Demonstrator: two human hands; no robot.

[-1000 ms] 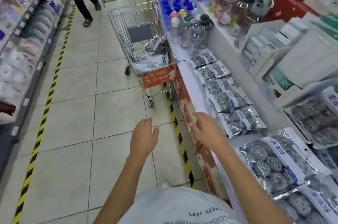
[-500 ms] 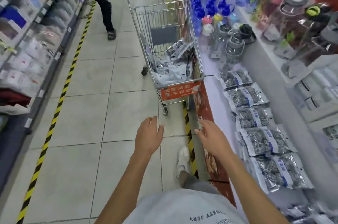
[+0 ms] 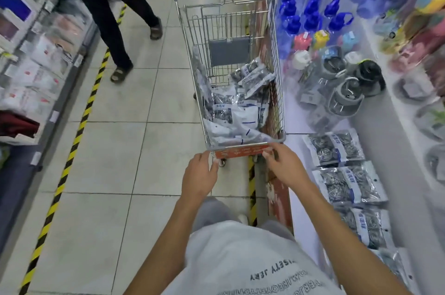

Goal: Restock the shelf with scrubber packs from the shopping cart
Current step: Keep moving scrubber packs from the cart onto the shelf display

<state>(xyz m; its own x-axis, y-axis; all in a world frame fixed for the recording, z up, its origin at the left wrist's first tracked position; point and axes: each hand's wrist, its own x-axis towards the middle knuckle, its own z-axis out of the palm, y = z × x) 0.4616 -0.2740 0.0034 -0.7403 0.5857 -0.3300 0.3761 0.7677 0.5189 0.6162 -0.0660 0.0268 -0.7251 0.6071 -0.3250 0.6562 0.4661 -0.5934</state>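
A shop aisle with a pale tiled floor [image 3: 115,150] runs ahead, edged on both sides by yellow-and-black hazard tape [image 3: 72,147]. A wire shopping cart [image 3: 231,66] stands close against the white shelf [image 3: 397,150] on the right, its handle at the far end and its red-signed front rim nearest the camera. Scrubber packs in the cart [image 3: 238,107] lie heaped in its basket, piled highest toward the near end. More scrubber packs on the shelf [image 3: 349,184] lie flat in a row along the shelf's front edge, one after another toward the camera. Farther along the shelf stand blue-capped water bottles [image 3: 310,8] and grey-lidded jugs [image 3: 346,97].

The left hand [image 3: 199,178] reaches for the cart's near left corner, fingers loosely extended and holding nothing, its fingertips just at the red sign. The right hand [image 3: 281,164] is at the near right corner, its fingers bent over the front rim; whether they actually grip it cannot be told.

Another person's legs [image 3: 115,17] in dark trousers and sandals stride across the aisle at the far left, beside the opposite shelving [image 3: 36,54] of packaged goods.
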